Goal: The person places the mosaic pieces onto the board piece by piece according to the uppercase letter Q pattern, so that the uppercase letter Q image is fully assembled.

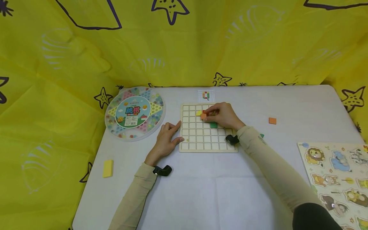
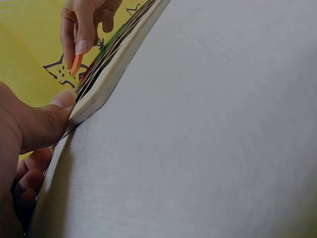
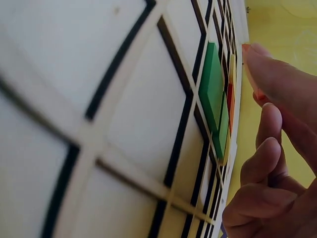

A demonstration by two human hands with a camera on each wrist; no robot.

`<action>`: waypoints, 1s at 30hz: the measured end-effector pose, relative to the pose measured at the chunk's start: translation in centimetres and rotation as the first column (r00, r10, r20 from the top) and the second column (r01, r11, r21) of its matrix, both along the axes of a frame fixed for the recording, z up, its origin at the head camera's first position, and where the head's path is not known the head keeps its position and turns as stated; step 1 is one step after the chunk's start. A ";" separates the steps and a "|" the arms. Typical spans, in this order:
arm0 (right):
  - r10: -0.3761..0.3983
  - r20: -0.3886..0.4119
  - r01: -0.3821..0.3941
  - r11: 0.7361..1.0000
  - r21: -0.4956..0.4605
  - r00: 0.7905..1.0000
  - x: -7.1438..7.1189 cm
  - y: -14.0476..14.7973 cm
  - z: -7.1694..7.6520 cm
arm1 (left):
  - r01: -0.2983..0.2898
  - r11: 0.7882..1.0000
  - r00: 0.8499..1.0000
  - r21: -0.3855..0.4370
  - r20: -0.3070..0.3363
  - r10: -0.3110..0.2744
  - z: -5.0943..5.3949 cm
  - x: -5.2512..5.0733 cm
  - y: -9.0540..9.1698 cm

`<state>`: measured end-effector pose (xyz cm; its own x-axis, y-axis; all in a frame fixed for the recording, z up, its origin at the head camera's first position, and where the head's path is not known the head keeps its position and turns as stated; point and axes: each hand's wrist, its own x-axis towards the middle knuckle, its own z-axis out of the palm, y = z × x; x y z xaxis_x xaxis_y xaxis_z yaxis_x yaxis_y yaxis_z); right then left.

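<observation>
A wooden grid board (image 1: 199, 150) lies on the white table. At its left edge is my left hand (image 1: 165, 139); the thumb (image 2: 62, 99) rests on the rim in the left wrist view, with the index finger extended along the side. My right hand (image 1: 224, 115) pinches an orange square tile (image 1: 203, 116) between thumb and fingertips, above the upper middle of the grid. The left wrist view shows this orange tile (image 2: 77, 64) tilted on edge. Close by in the grid sit a yellow tile (image 1: 199, 113), a green tile (image 1: 213, 125) and a red tile, partly hidden by the fingers.
Behind the board lies a small pattern card (image 1: 206, 95). A round Chinese checkers box (image 1: 135, 111) and a yellow block (image 1: 108, 168) are on the left. Rightward are a loose orange tile (image 1: 272, 121), a partly hidden green piece (image 1: 262, 135) and an animal puzzle board (image 1: 336, 179).
</observation>
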<state>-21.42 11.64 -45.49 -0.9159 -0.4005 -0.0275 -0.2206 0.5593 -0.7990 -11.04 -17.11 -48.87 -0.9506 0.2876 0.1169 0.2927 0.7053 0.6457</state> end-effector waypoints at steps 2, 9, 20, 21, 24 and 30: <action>0.008 -0.014 -0.008 1.000 0.008 1.000 0.0 -0.2 -0.1 | 0.003 1.000 1.000 -0.001 -0.006 -0.003 0.0 0.0 0.0; 0.015 -0.017 -0.014 0.999 0.042 1.000 0.0 -0.8 -0.3 | 0.006 1.000 1.000 0.000 -0.009 -0.006 0.0 0.0 0.1; 0.018 -0.002 -0.017 0.994 0.108 1.000 0.0 -1.6 -0.1 | 0.007 1.000 1.000 0.000 -0.010 -0.007 0.0 0.0 0.0; 0.018 -0.003 -0.018 0.994 0.108 1.000 0.0 -1.6 0.0 | 0.007 1.000 1.000 0.001 -0.008 -0.007 0.0 0.0 0.0; 0.030 -0.017 -0.028 0.994 0.110 0.999 0.1 -1.8 -0.1 | 0.009 1.000 1.000 0.003 -0.007 -0.009 0.0 0.0 0.0; 0.044 -0.024 -0.041 0.993 0.111 0.999 0.1 -1.9 -0.2 | 0.004 1.000 1.000 -0.003 -0.009 -0.004 -0.2 0.0 -0.1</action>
<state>-21.31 9.76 -45.65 -0.8993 -0.4346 -0.0493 -0.2663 0.6333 -0.7267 -11.07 -17.17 -49.05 -0.9483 0.2920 0.1243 0.3014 0.7055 0.6414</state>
